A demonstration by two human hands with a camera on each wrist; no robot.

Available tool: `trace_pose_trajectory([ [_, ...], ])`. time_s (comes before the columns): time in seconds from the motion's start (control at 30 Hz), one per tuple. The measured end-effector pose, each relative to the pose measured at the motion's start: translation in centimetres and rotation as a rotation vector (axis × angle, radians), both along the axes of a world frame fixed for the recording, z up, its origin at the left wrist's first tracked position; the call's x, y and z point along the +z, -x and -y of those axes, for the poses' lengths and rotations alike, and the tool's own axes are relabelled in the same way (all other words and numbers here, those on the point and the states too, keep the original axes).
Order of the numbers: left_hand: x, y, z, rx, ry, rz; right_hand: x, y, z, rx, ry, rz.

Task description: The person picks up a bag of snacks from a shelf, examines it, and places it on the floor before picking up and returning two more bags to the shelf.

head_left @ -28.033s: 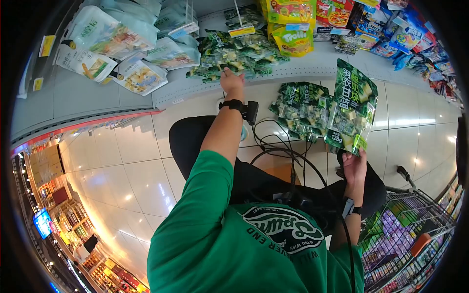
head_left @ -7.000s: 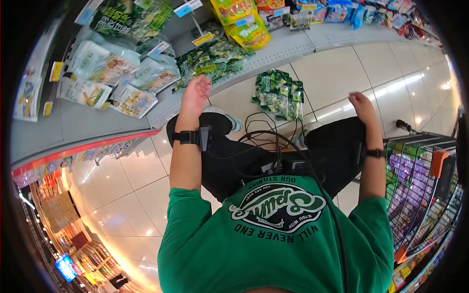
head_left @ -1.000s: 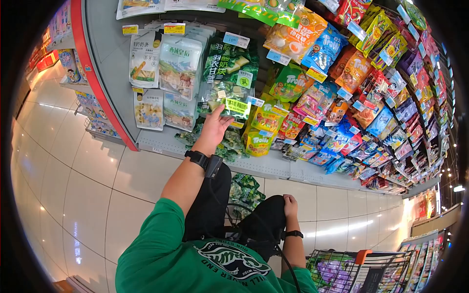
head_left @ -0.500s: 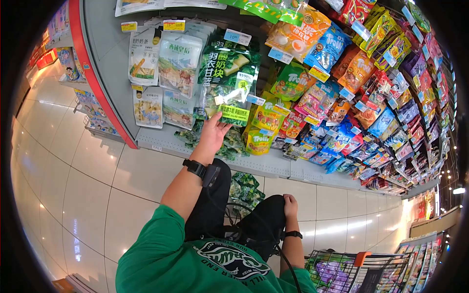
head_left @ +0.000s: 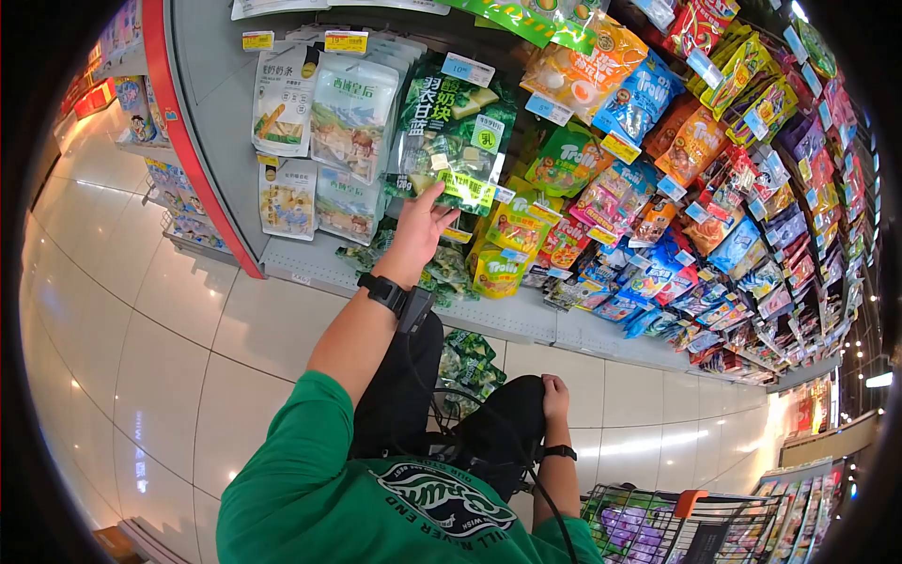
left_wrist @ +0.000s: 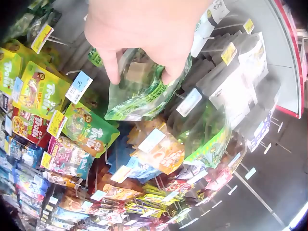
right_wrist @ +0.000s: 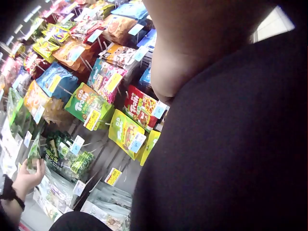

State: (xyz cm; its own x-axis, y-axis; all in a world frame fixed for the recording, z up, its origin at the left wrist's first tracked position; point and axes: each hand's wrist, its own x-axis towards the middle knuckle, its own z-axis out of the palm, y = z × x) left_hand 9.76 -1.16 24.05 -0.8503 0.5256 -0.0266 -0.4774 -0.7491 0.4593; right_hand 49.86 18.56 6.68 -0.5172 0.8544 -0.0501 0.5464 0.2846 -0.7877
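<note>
In the head view my left hand (head_left: 420,232) grips the lower edge of a green snack pouch (head_left: 453,141). That pouch stands upright at the shelf's hanging row, under a blue-edged price tag (head_left: 467,70). The left wrist view shows thumb and fingers of the left hand (left_wrist: 144,33) pinching the clear-windowed pouch (left_wrist: 139,79), with pale cubes visible inside. My right hand (head_left: 555,393) rests on my knee, far from the shelf; in the right wrist view it lies against the dark trouser leg, its fingertips hidden.
White pouches (head_left: 348,117) hang directly left of the green one. Yellow Trolli gummy bags (head_left: 503,273) and many other sweets hang to the right. More green pouches lie on the bottom shelf (head_left: 442,273) and on the floor (head_left: 470,362). A shopping cart (head_left: 639,526) stands at right; cables cross my lap.
Earlier my right hand held a green pouch, and later both hands were empty. Now my left hand grips one at the hanging row; over the last second the pouch has shifted and tilted slightly.
</note>
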Motion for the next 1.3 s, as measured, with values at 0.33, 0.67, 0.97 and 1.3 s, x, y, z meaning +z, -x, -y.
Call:
trace_pose_trajectory([
  [0.33, -1.9, -0.8, 0.7, 0.043, 0.074, 0.014, 0.0, -0.4, 0.0, -0.012, 0.008, -0.022],
  [0.67, -1.9, -1.4, 0.8, 0.045, 0.073, 0.007, 0.2, -0.2, 0.0, -0.009, 0.032, -0.036],
  [0.97, 2.8, 5.5, -1.4, -0.197, 0.648, -0.103, 0.5, -1.1, 0.0, -0.049, 0.009, -0.030],
  [1.3, -3.1, 8.5, -4.6, -0.057, 0.210, 0.328, 1.8, -7.5, -0.2, -0.191, -0.019, -0.076],
])
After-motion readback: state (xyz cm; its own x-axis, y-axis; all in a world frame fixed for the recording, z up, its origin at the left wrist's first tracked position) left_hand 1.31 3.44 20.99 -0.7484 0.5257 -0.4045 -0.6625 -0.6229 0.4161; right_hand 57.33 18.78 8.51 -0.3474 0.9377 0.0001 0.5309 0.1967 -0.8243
